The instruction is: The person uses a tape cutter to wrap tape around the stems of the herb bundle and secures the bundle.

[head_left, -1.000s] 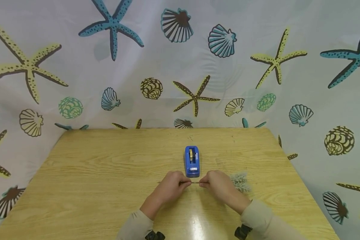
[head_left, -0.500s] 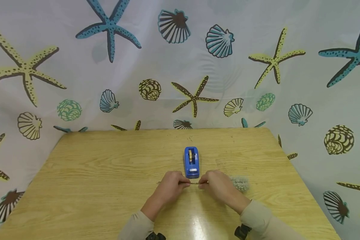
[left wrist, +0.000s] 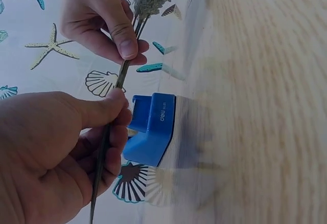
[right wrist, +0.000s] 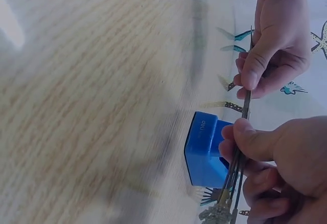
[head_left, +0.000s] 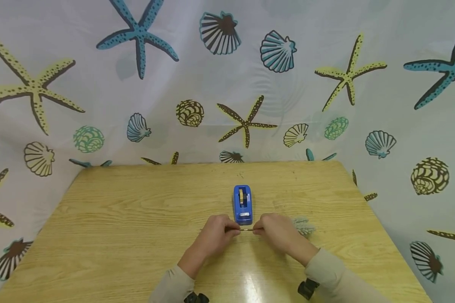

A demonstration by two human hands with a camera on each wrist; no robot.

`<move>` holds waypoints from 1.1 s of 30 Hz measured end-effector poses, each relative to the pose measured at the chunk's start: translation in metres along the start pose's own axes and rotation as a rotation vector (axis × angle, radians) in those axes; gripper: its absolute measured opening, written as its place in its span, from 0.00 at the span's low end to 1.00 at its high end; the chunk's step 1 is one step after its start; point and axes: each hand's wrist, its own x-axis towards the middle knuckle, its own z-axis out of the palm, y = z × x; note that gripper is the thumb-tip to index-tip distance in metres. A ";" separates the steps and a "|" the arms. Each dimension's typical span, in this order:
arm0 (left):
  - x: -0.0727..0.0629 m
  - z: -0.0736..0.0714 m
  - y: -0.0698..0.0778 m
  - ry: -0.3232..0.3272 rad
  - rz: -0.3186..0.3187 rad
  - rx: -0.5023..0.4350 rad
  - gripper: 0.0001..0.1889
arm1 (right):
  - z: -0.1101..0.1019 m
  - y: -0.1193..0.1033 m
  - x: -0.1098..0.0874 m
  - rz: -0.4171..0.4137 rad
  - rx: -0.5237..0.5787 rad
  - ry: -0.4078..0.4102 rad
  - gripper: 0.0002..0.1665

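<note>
On the near half of the desk (head_left: 136,210), just on the person's side of a blue tape dispenser (head_left: 243,213), a slim bundle of dried stems (head_left: 246,229) ran crosswise between two bare hands. From where I stood, both grips were narrow, each holding the bundle. Left hand (head_left: 215,232): thumb and fingers pinched the stems, fingers curled, thin tail end poking out past that hand's outer side. Right hand (head_left: 278,232): thumb and forefinger pinched nearer the top; pale grey-green flower heads (head_left: 304,226) spread beyond that hand's outer side. Short run of stem showed between the two pinches, hands near but not touching. Stems straight, raised off the desk.

Dispenser stood upright, a roll of yellowish tape (head_left: 241,196) set in it, small white lettering on its side. Light sleeves (head_left: 337,273) on both arms, a black device (head_left: 308,288) at each wrist. Behind the desk hung a white cloth (head_left: 167,84), printed with starfish and shells in blue, yellow, brown, green.
</note>
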 end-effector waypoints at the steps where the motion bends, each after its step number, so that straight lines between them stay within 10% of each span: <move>1: 0.000 0.000 0.000 -0.011 -0.010 -0.003 0.05 | 0.000 0.000 0.000 0.006 0.003 0.004 0.08; 33: 0.005 0.006 0.001 0.058 -0.038 -0.030 0.03 | 0.002 0.000 0.006 0.071 0.061 0.031 0.03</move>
